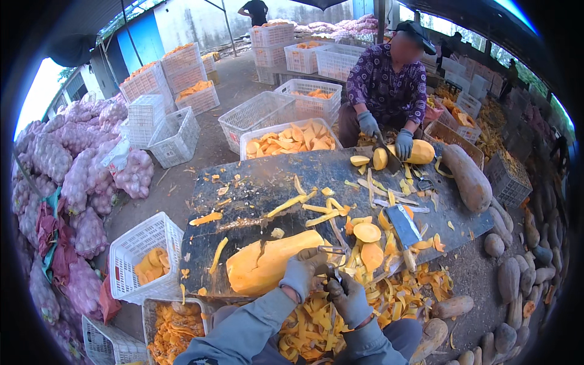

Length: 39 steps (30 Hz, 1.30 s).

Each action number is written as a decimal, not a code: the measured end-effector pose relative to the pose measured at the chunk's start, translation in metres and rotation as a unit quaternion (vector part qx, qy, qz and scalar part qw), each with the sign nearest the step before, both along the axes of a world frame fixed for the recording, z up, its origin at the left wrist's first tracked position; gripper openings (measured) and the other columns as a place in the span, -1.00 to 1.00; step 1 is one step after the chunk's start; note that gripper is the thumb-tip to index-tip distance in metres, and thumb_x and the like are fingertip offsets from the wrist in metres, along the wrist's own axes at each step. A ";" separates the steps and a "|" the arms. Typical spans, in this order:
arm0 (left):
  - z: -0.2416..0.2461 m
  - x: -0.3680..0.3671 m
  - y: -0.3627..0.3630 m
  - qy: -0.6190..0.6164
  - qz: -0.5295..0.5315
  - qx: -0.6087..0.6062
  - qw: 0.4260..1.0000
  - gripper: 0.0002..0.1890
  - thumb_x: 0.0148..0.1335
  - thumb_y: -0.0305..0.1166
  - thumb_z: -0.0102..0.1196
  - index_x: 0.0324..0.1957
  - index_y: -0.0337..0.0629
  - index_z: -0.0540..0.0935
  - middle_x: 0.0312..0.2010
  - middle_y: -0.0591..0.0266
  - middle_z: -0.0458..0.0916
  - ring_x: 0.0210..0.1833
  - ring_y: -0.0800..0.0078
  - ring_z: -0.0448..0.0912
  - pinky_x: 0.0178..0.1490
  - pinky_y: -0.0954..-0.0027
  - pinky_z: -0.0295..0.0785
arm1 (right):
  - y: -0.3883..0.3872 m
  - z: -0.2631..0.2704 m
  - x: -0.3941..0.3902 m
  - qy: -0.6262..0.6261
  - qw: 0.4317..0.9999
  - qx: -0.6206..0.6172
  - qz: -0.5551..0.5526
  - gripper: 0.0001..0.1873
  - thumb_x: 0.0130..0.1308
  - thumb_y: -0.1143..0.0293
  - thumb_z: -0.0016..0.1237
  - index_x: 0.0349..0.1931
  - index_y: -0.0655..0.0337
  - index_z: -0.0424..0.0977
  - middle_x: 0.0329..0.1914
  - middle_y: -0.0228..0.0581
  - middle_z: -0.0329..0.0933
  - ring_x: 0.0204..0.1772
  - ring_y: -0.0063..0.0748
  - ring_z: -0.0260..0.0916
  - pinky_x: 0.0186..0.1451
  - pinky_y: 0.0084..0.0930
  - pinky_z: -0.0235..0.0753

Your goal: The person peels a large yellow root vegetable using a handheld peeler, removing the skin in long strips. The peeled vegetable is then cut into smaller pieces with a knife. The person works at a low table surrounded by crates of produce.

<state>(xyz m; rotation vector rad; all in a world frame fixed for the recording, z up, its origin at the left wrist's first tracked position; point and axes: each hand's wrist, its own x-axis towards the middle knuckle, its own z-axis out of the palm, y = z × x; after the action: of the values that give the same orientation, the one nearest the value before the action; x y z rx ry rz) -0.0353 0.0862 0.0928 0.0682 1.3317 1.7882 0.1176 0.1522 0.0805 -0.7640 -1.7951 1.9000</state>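
My left hand (301, 273), in a soiled grey glove, is at the near edge of the board with a metal peeler (333, 250) at its fingertips. Close beside it, my right hand (350, 299), also gloved, has its fingers closed around a small dark metal tool (336, 274); the fingers hide most of it. Just left of and beyond my left hand lies a peeled orange squash (269, 264) with a crack across its top. A wide cleaver blade (404, 226) rests among cut squash slices (367, 232) to the right. Below my hands is a heap of peelings (315, 326).
Across the dark board (255, 191), a person (388, 86) in gloves cuts a peeled squash (417, 152) with a large knife (388, 157). Crates of squash pieces (292, 139) and a white crate (146, 260) surround the board. Unpeeled squash (508, 278) lie right; netted garlic sacks (86, 182) left.
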 end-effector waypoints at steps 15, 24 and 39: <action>0.010 -0.035 -0.009 0.762 -0.154 -0.433 0.456 0.26 -0.22 0.39 0.42 0.42 -0.24 0.28 0.36 -0.02 0.33 0.47 -0.04 0.21 0.56 -0.15 -0.12 | 0.077 0.042 -0.017 -0.083 0.996 -0.030 0.020 -0.50 0.52 0.19 -0.04 0.30 0.37 0.44 -0.34 -0.32 0.55 -0.50 -0.64 0.35 -0.46 -0.65 0.30; -0.014 -0.052 0.011 0.712 -0.256 -0.549 0.355 0.06 -0.08 0.14 0.42 0.40 -0.20 0.27 0.26 0.04 0.41 0.39 0.06 0.31 0.46 -0.19 0.09 | 0.152 0.028 -0.094 -0.285 0.938 0.131 0.147 -0.60 0.31 0.19 0.13 0.02 0.29 0.60 -0.36 -0.16 0.64 -0.38 -0.33 0.59 -0.28 -0.39 0.55; -0.006 -0.039 0.012 0.689 -0.277 -0.564 0.360 0.14 -0.08 0.34 0.37 0.38 -0.23 0.26 0.21 0.09 0.40 0.35 0.13 0.30 0.38 -0.12 0.18 | 0.145 0.014 -0.140 -0.343 0.864 0.222 0.296 -0.65 0.39 0.18 0.00 -0.01 0.17 0.68 -0.08 -0.02 0.72 -0.03 -0.08 0.66 0.01 -0.29 0.60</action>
<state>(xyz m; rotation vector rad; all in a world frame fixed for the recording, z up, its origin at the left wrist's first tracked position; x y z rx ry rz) -0.0746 0.0980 0.0867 1.2728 2.8040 -0.5769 -0.0221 0.2968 0.0949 -0.8355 -3.0721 1.4759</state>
